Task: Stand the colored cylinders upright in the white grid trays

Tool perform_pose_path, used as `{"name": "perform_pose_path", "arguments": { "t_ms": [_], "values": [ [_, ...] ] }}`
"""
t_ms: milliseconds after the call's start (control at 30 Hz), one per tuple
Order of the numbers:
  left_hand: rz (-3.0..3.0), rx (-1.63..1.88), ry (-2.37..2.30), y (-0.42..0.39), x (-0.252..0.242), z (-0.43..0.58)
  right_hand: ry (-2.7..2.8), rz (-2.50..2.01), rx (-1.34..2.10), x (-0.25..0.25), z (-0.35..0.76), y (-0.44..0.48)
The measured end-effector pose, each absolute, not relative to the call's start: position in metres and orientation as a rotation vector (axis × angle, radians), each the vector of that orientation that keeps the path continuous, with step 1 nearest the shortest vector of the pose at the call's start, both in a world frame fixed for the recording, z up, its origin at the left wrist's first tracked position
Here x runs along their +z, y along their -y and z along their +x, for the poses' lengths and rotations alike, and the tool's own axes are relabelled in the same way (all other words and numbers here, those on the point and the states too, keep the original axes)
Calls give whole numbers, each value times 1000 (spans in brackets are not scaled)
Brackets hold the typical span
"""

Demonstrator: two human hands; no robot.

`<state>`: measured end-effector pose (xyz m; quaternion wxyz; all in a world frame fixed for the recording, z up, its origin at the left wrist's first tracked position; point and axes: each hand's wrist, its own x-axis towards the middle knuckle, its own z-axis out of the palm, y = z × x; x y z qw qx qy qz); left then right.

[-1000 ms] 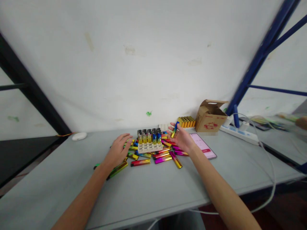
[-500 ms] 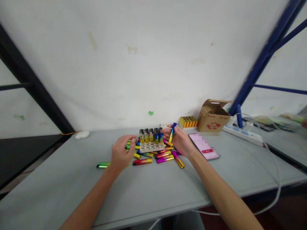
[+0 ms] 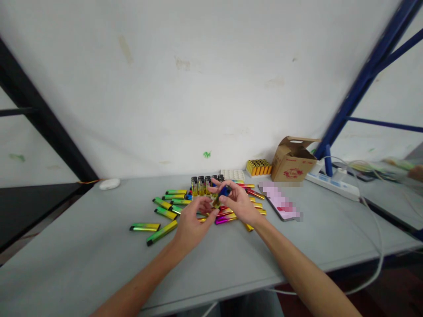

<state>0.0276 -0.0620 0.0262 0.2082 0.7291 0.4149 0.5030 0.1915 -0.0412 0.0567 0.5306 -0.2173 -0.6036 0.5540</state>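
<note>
Both hands are up together over the middle of the grey table [image 3: 99,264], just in front of the pile. The right hand [image 3: 240,208] has the blue and gold lighter [image 3: 224,192] pinched between thumb and fingers, held off the table and tilted, blue end up. The left hand [image 3: 191,225] is right there beside it, fingers curled in narrow, tips at the gold lower end. Whether they actually grip it I cannot tell. Just behind the hands stands a white rack [image 3: 202,185] with lighters upright in it, dark caps on top. Loose lighters lie flat all around: green and gold ones [image 3: 165,214] fanned out to the left, pink and gold ones [image 3: 226,219] under and beside the right wrist. Further back sit an empty white tray [image 3: 233,174] and a block of yellow lighters [image 3: 258,167], side by side near the wall. Right of those is an open cardboard box [image 3: 292,160] with a red print. A phone [image 3: 280,202] lies flat to the right of the hands, its screen blurred out. A white power strip [image 3: 332,185] runs along the far right, and a white cable [image 3: 375,229] loops off the table edge. A small white oval thing [image 3: 109,184] rests at the back left, well apart from everything else
</note>
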Motion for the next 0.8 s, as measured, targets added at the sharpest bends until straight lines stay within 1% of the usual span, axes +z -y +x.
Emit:
{"name": "perform_pose_path", "arguments": {
  "t_ms": [100, 233, 333, 433, 567, 700, 800],
  "values": [
    [2095, 1405, -1179, 59, 24, 28, 1435, -551, 1280, 51, 189, 40],
    [2037, 1397, -1143, 57, 25, 32, 1489, -570, 1164, 42, 183, 40],
    [2071, 1354, -1093, 56, 25, 34, 1546, -571, 1026, 39, 179, 40],
    [2057, 1280, -1070, 56, 26, 33, 1544, -582, 959, 38, 181, 37],
    [1740, 1271, -943, 52, 30, 24, 1420, -650, 889, 41, 192, 31],
    [1418, 1457, -907, 42, 40, 8, 1202, -796, 752, 43, 208, 20],
    [1220, 1591, -876, 34, 48, -4, 1172, -887, 650, 38, 218, 11]
  ]
}}
